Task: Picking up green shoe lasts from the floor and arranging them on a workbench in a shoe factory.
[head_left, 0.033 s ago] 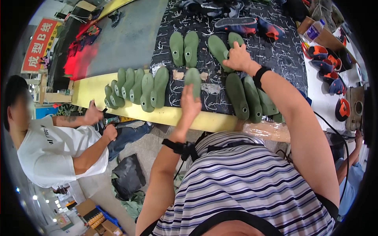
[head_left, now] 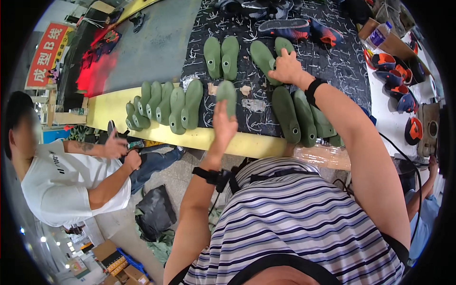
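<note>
My left hand point(head_left: 224, 124) grips the near end of a green shoe last point(head_left: 226, 94), which is slightly blurred above the black patterned table cover. Farther off to the right, my right hand point(head_left: 288, 68) is closed over the near part of another green shoe last point(head_left: 283, 44). A green last point(head_left: 262, 59) lies right beside it, partly covered by my fingers. Two more lasts point(head_left: 230, 57) stand paired at the far middle. To the left, a row of several lasts point(head_left: 177, 109) sits along the yellow table edge. Several others point(head_left: 286, 114) are grouped below my right wrist.
Dark sneakers with orange parts point(head_left: 285, 29) lie at the far side of the table. More orange and navy shoes point(head_left: 399, 90) and a bottle point(head_left: 378, 34) are on the right. A person in a white shirt point(head_left: 76, 183) sits on the left. A black bag point(head_left: 156, 213) lies on the floor.
My left hand and its shoe last have shifted slightly left. My right hand stays in place on its last. The person on the left has spread the fingers of one hand.
</note>
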A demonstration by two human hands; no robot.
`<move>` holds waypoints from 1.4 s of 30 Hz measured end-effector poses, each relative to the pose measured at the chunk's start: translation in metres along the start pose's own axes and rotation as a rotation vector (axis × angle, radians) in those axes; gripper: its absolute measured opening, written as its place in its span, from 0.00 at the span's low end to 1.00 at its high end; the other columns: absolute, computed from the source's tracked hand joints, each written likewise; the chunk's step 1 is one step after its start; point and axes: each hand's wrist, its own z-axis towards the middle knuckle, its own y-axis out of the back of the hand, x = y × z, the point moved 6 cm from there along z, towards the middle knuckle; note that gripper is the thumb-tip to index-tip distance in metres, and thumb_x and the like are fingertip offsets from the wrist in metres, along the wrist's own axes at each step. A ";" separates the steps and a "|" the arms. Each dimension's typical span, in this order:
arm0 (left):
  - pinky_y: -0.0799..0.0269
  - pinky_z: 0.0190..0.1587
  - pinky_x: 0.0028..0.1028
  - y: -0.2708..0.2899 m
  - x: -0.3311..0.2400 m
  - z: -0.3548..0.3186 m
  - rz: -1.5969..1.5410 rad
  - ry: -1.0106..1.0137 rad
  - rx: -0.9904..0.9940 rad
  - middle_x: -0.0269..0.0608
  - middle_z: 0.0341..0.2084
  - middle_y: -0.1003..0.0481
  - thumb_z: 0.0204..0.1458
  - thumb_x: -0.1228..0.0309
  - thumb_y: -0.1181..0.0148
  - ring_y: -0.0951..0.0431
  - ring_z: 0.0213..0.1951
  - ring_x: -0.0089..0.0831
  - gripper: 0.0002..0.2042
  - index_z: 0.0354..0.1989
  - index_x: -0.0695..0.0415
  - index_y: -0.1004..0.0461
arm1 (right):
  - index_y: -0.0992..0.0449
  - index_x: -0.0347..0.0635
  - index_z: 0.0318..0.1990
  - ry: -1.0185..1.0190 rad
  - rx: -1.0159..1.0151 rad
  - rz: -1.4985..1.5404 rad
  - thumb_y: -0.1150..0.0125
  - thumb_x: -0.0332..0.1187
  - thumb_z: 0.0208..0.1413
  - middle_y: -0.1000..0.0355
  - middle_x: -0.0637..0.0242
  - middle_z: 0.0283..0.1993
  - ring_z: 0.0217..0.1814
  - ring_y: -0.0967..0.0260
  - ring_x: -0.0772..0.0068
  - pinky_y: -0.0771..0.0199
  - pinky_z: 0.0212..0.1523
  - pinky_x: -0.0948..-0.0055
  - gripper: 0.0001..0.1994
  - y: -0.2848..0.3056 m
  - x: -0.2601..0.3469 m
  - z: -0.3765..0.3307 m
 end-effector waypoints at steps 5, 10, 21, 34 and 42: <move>0.38 0.55 0.41 0.042 0.034 0.014 0.066 0.015 -0.121 0.59 0.47 0.32 0.37 0.80 0.44 0.33 0.51 0.55 0.26 0.51 0.66 0.34 | 0.25 0.37 0.46 -0.015 0.019 0.001 0.43 0.54 0.46 0.42 0.56 0.55 0.58 0.47 0.46 0.31 0.52 0.51 0.29 0.001 0.002 -0.002; 0.50 0.59 0.49 0.040 -0.014 0.009 0.374 -0.141 -0.169 0.59 0.53 0.40 0.38 0.78 0.41 0.43 0.58 0.57 0.29 0.54 0.64 0.39 | 0.25 0.36 0.46 -0.014 0.034 -0.012 0.45 0.54 0.47 0.42 0.54 0.54 0.58 0.47 0.46 0.31 0.52 0.51 0.29 0.001 0.001 -0.002; 0.48 0.53 0.57 -0.074 -0.205 -0.054 0.012 -0.660 0.348 0.57 0.51 0.37 0.39 0.54 0.37 0.43 0.58 0.56 0.28 0.47 0.61 0.29 | 0.24 0.33 0.43 0.109 0.034 -0.084 0.44 0.54 0.45 0.41 0.51 0.52 0.53 0.44 0.42 0.33 0.51 0.53 0.30 -0.018 -0.003 0.015; 0.52 0.56 0.60 -0.093 -0.220 -0.053 0.160 -0.778 0.480 0.59 0.54 0.39 0.41 0.49 0.41 0.46 0.61 0.56 0.26 0.44 0.57 0.27 | 0.23 0.33 0.42 0.000 0.054 -0.101 0.49 0.58 0.46 0.33 0.51 0.49 0.55 0.43 0.51 0.41 0.51 0.60 0.32 0.015 0.008 -0.004; 0.42 0.47 0.49 0.023 -0.107 0.068 0.073 -0.406 -0.321 0.54 0.49 0.40 0.40 0.64 0.36 0.41 0.53 0.51 0.18 0.38 0.60 0.30 | 0.23 0.30 0.39 0.035 -0.019 -0.083 0.48 0.55 0.45 0.31 0.49 0.46 0.55 0.43 0.48 0.42 0.53 0.59 0.31 0.016 0.012 -0.005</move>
